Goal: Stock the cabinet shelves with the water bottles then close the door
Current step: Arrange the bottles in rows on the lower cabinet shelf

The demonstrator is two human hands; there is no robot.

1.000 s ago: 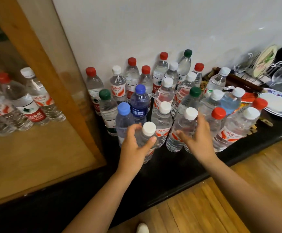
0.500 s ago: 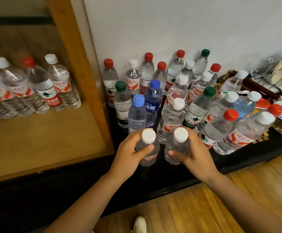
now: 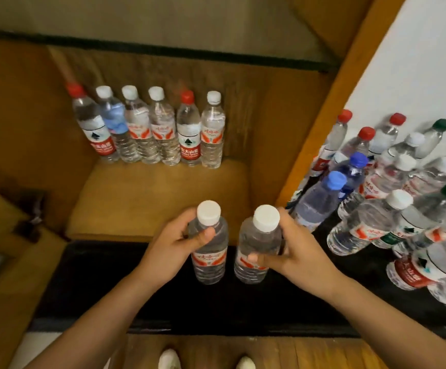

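My left hand (image 3: 175, 245) grips a white-capped water bottle (image 3: 211, 257) with a red label, held upright. My right hand (image 3: 300, 255) grips a second white-capped bottle (image 3: 256, 251) just beside it. Both bottles hang above the black ledge (image 3: 163, 288) in front of the open wooden cabinet shelf (image 3: 142, 198). At the back of the shelf stands a row of several bottles (image 3: 160, 129) with red and white caps. A crowd of loose bottles (image 3: 392, 198) with red, white, blue and green caps stands on the ledge to the right, against the white wall.
The cabinet's wooden side post (image 3: 331, 107) separates the shelf from the loose bottles. A wooden door or panel (image 3: 6, 262) sits at the lower left. Wood flooring (image 3: 296, 352) and the toes of my shoes (image 3: 170, 359) show at the bottom.
Both hands took a bottle from the cluster on the ledge, lifted it and carried it left. The view swung left, so the cabinet shelf now fills the middle.
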